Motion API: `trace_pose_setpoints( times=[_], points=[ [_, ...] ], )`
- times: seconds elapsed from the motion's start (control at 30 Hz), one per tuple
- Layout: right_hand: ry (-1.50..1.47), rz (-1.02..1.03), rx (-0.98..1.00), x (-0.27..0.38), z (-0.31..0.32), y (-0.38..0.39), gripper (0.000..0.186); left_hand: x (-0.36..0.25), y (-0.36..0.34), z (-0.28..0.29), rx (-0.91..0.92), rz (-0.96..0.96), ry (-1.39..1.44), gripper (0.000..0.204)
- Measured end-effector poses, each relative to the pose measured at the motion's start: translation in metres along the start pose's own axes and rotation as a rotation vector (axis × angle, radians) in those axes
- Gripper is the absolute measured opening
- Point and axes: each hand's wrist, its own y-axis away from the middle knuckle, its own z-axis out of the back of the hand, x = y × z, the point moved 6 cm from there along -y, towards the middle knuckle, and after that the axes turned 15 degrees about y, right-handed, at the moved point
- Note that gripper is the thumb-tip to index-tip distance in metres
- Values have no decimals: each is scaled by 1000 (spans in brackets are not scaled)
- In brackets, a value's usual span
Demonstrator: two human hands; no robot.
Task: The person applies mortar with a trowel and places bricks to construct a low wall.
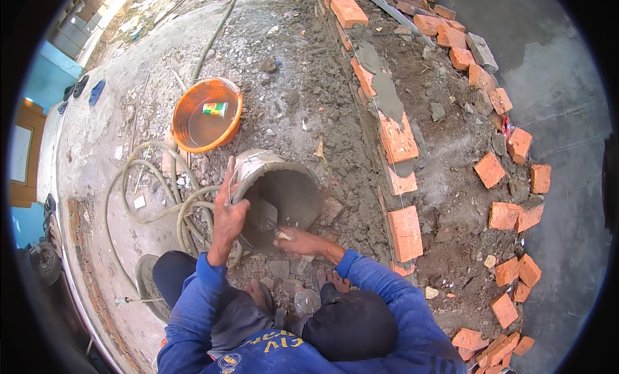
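A mortar-crusted bucket (309,174) is tipped on its side in front of me, its mouth facing my body. Wet grey mortar coats its inside. My left hand (229,214) grips the bucket's left rim, one finger stretched up along the outside. With my right hand (300,241) I hold a trowel (263,214) by its pale handle. The trowel's blade reaches into the bucket's mouth, against its left inner side. My right fingertips are partly hidden around the handle.
An orange tub (207,140) of murky water holds a floating can (215,109). A coiled hose (138,200) lies left of the bucket. To the right runs a brick course (405,233) with a string line and mortar. Loose bricks (489,170) are scattered beyond it.
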Motion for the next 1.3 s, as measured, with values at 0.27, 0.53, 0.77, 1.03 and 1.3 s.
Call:
trace_pose_setpoints(
  times=[0.27,0.53,0.77,1.03,1.3],
  points=[
    [-197,34,-17,28,2,24,46,23,-8,27,-270,136,251,73],
    [-257,-56,-117,67,22,87,25,32,-20,42,-484,218,382,85],
    [-396,31,-378,159,117,204,22,53,-23,38,-525,221,390,87],
    [891,-376,-1233,223,368,185,46,44,-29,34,-549,199,336,84],
    [617,-148,-1182,258,410,163,51,40,-19,52,-609,205,300,78]
  ],
)
